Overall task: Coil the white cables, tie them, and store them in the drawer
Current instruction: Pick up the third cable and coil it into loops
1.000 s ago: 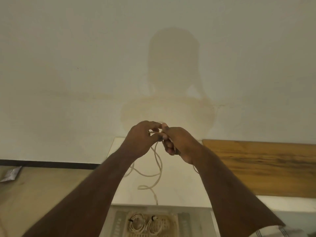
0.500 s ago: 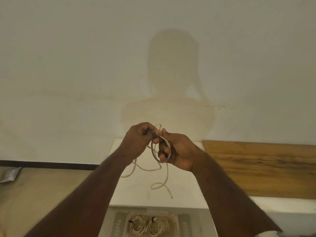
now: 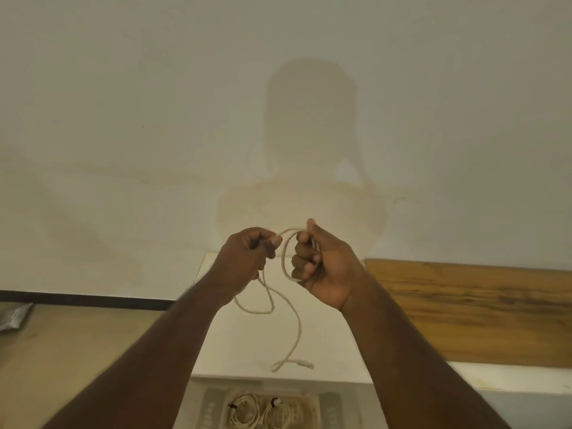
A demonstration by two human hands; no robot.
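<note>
dangling cable (image 3: pixel 295 329) hangs between forearms, over the open drawer (image 3: pixel 263 410).

I see plain wall (image 3: pixel 154 88) with a person's shadow (image 3: pixel 309 134) | wooden board (image 3: pixel 479 311) leaning right | tan floor (image 3: pixel 77 351) | silvery packet (image 3: pixel 14 317) far left | dark baseboard strip (image 3: pixel 86 300).

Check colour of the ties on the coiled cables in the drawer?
Black, one on each of the two coiled cables in the open drawer; head view, bottom edge.
</note>
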